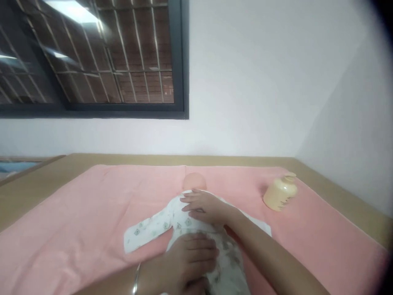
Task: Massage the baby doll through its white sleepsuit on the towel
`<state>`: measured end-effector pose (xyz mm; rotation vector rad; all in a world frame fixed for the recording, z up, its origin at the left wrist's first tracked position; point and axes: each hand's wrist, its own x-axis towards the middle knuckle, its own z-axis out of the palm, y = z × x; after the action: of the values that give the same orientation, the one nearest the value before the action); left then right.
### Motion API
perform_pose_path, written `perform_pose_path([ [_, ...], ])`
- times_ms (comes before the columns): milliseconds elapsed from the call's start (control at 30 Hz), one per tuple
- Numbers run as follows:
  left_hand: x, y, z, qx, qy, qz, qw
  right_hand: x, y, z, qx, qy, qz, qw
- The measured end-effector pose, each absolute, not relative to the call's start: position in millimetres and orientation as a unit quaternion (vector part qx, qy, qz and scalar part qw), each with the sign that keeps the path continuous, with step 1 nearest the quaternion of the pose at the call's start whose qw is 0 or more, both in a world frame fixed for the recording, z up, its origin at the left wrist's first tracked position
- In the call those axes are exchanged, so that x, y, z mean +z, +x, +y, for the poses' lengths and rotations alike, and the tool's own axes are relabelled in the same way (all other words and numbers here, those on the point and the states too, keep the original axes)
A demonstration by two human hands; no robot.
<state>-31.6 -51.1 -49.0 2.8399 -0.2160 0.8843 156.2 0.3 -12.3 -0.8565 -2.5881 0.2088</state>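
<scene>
What looks like a baby doll lies stretched out on a pink cloth [101,205], its smooth bald head [194,181] toward the wall. It wears a white garment [150,227] with small green diamond shapes, the sleeves spread to both sides. My right hand [204,207] rests flat on the upper body just below the head, fingers stretched out. Lower down, my left hand [193,258] lies across the middle of the body with its fingers extended. A silver bangle [136,278] circles my left wrist. Both hands and forearms hide part of the garment.
A cream pump bottle [280,192] stands tilted in view on the cloth's right side. The tan table edge [239,161] borders the cloth. Behind it are a white wall [260,82] and a dark-framed window [181,61] with bars.
</scene>
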Motion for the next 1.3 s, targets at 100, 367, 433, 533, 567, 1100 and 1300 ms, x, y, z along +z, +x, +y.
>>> perform_pose_path([
  [100,-50.2,-32.8,-49.3,0.288,0.950,-0.080,0.087,-13.3,156.3,-3.8,0.072,-0.288,-0.924,0.241],
  [367,-51.4,-31.3,-46.7,0.290,0.948,-0.080,0.105,-12.0,140.4,-12.0,0.006,-0.295,-0.931,0.215],
  [433,-50.6,-29.8,-47.0,0.286,0.949,-0.080,0.108,-14.4,141.1,-13.2,0.003,-0.313,-0.923,0.225],
  [533,-50.4,-29.3,-48.5,0.289,0.945,-0.071,0.133,-20.9,146.5,-20.1,0.007,-0.366,-0.896,0.252],
  [567,-50.1,-29.8,-49.2,0.297,0.940,-0.070,0.151,-23.3,150.2,-23.5,0.011,-0.386,-0.885,0.262],
  [1100,-3.5,7.4,25.3,0.194,0.746,0.633,0.077,-17.8,125.8,-70.0,-0.081,-0.583,-0.780,0.212],
  [1300,-15.2,5.7,8.5,0.136,0.788,0.595,0.085,-17.6,119.1,-47.3,-0.035,-0.700,-0.689,0.186],
])
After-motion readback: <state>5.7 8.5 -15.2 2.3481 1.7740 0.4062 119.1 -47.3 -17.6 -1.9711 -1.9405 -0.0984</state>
